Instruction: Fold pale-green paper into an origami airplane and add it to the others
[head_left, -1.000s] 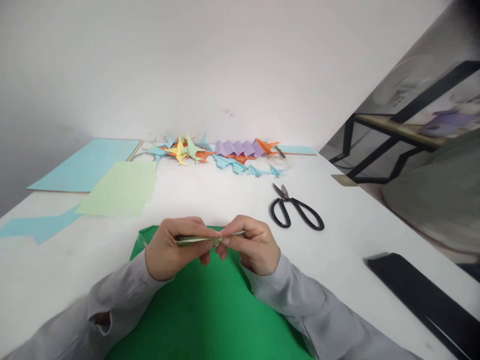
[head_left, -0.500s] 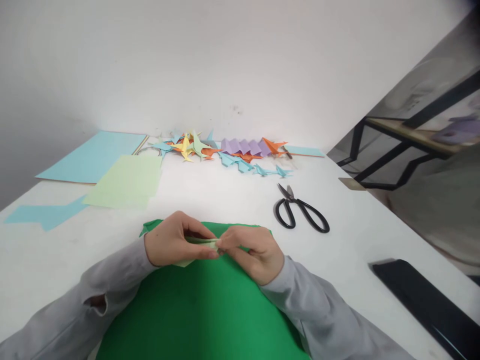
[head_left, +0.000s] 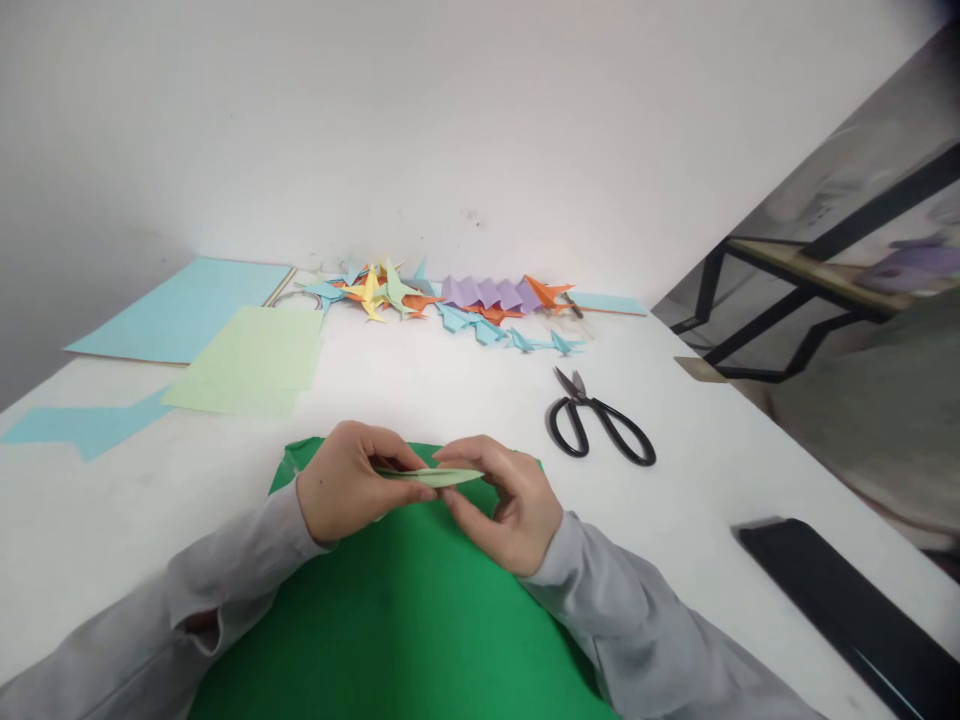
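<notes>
A narrow folded piece of light green paper (head_left: 442, 478) lies level between my two hands, its pointed end toward the right. My left hand (head_left: 356, 480) pinches its left part between thumb and fingers. My right hand (head_left: 510, 500) curves around the right part, fingertips above and thumb below, gripping it near the middle. Both hands are just above a green cloth-like surface (head_left: 405, 610) at the table's near edge. My left fingers hide the left end of the paper.
Black-handled scissors (head_left: 600, 415) lie right of centre, and a black object (head_left: 847, 610) at the right. Folded paper figures (head_left: 390, 290) line the wall. Light green sheets (head_left: 251, 360) and blue sheets (head_left: 187, 310) lie at the left on the white table (head_left: 420, 390).
The folded paper now shows its pointed tip between my hands. My right fingers have spread wider around it, and my left hand has shifted slightly right.
</notes>
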